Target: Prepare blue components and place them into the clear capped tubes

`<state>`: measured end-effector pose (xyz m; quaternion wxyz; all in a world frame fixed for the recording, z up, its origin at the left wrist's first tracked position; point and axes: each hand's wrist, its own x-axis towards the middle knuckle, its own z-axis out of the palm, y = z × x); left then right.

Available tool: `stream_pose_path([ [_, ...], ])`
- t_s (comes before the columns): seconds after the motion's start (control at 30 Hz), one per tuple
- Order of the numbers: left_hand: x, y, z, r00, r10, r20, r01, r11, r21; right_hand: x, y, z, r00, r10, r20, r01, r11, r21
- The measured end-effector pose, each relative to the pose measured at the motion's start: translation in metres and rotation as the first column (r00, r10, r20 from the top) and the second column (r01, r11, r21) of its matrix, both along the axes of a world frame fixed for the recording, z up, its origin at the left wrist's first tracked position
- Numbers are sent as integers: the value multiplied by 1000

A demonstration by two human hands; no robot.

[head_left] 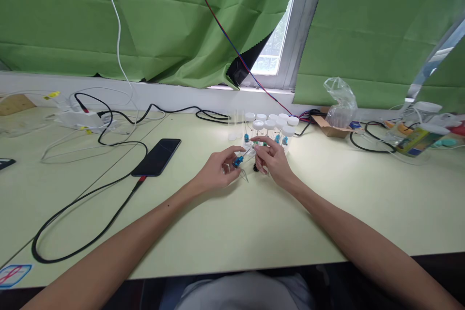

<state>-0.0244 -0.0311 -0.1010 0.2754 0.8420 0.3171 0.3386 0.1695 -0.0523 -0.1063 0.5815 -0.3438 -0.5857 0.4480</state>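
Note:
My left hand (214, 170) is closed, its thumb and fingers pinching a small blue piece (238, 161) with a thin metallic stem pointing up and right. Close beside it, my right hand (275, 161) has thumb and fingertips brought together near the stem's far end; what they grip is too small to make out. Thin clear or wire-like strands (245, 175) hang below the left fingers. A small black round item (255, 168) shows under the right hand. Just behind both hands stand several clear vials with white caps (269, 125), some with blue pieces inside, partly hidden by the right hand.
A phone (157, 157) on a charging cable (83, 193) lies to the left. Further back are a white power strip (78, 118) and tangled cords. At the right stand a small cardboard box (332, 128) with a plastic bag, and a green-yellow container (417, 140).

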Motion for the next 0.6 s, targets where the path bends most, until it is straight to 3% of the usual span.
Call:
stream_pose_path([
  [0.3,1,-1,0,999,-46,-1,46,996,-73,1,1,1,988,-152,-14,152,988,-16],
  [0.6,1,-3,3,995,-95,23,98,986,-136,3,5,-1,984,-149,-96,149,989,-8],
])
